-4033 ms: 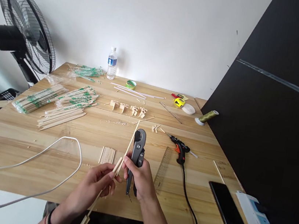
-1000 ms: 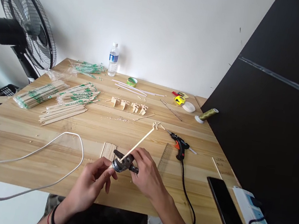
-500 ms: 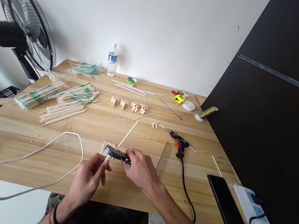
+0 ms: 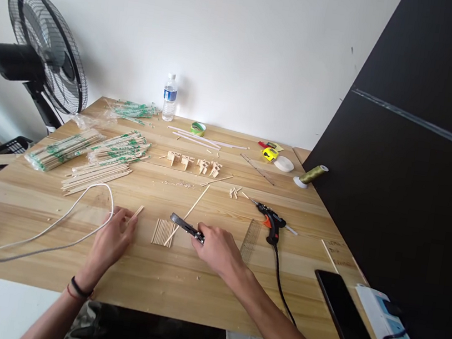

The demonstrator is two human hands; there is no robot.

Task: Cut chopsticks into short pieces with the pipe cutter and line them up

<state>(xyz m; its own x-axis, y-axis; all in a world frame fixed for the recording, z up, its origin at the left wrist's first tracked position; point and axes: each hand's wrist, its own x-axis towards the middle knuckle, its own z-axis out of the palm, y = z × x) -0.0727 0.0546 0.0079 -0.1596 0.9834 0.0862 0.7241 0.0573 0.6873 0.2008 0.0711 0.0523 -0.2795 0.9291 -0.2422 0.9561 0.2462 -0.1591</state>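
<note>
My left hand (image 4: 114, 237) is closed on a short wooden stick (image 4: 135, 215), low over the table left of centre. My right hand (image 4: 218, 251) grips dark-jawed pliers (image 4: 185, 226), whose head points left. Just below the pliers lies a flat row of short cut sticks (image 4: 161, 233), set side by side. A longer wooden stick (image 4: 195, 203) slants across the row's right side and passes behind the pliers. Whether the jaws touch this stick I cannot tell. Most of the pliers' handles are hidden in my right palm.
A white cable (image 4: 73, 207) loops beside my left hand. Bundled sticks (image 4: 64, 149) lie at the left, small stick assemblies (image 4: 187, 161) at the back. To the right are a clear ruler (image 4: 249, 240), a glue gun (image 4: 272, 221) with its cord, and a phone (image 4: 350, 319).
My left hand has moved left, away from the pliers, with a short stick in it. The longer stick now rests lower, over the row. My right hand has shifted slightly right, still gripping the pliers.
</note>
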